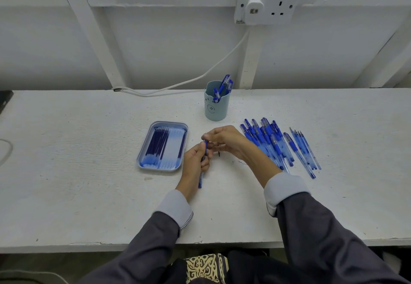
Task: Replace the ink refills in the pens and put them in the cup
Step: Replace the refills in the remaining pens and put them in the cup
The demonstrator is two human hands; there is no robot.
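Desk (89, 194): white, carries all the items.

Tray (139, 157): sits left of the hands and holds refills (155, 148) laid side by side along its length.

Loose pens (266, 143): fanned out right of the hands. A smaller group of slim blue pieces lies just beyond them; I cannot tell whether these are pens or spent refills.

Cup (214, 110): upright behind the hands, with a few pens standing in it.

Left hand (194, 161): curled round the middle of a pen (200, 180), which is held just above the desk between tray and loose pens, its lower end pointing toward the person.

Right hand (224, 140): fingertips pinched together at the pen's far end. Whether they hold the tip piece or the refill itself is hidden.

Judgement: the step in hand appears to be opening this pen or seating its refill.

Recommendations:
- Keep the left grip firm and steady so the barrel does not turn.
- Let the right fingertips do the twisting, in line with the barrel.
- Work low over the desk so any small part that slips is not lost.
- Draw or insert the refill straight, without bending it.
- Close the pen fully before it goes tip-down into the cup.
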